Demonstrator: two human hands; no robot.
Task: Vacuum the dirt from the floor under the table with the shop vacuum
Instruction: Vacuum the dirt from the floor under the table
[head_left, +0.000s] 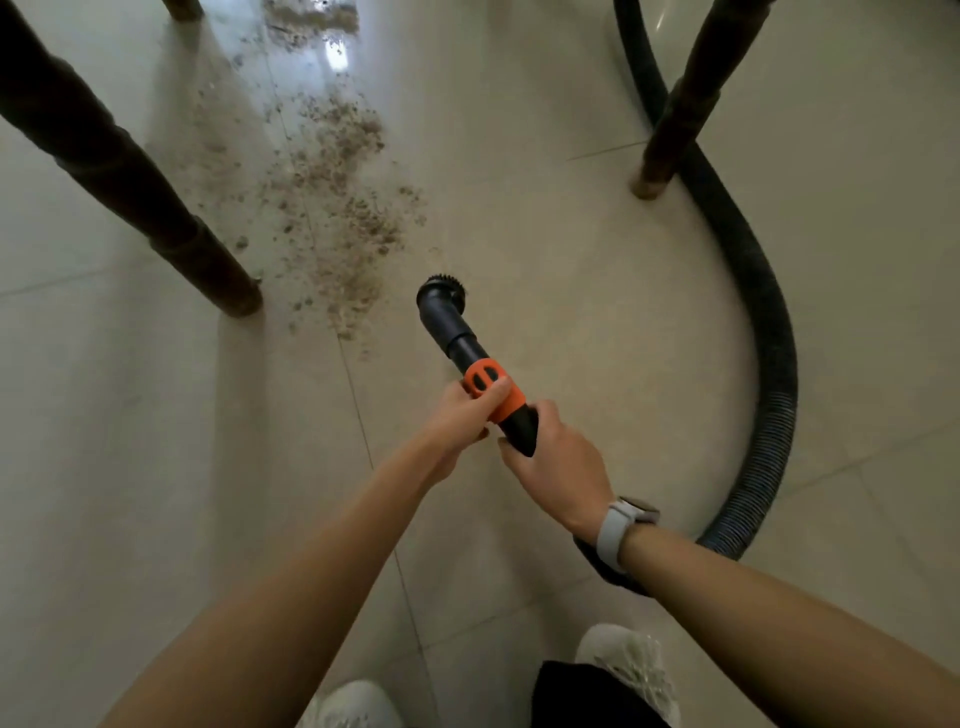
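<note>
A trail of brown dirt lies on the pale tiled floor between the table legs. The black vacuum nozzle with a round brush head points down at the floor just right of the dirt's near end. My left hand grips the orange collar of the nozzle. My right hand grips the black handle just behind it. The black ribbed hose loops from under my right wrist out to the right and back to the top.
A dark wooden table leg slants in from the left, another stands at the upper right with the hose passing behind it. A third leg shows at the top. My white shoes are at the bottom edge.
</note>
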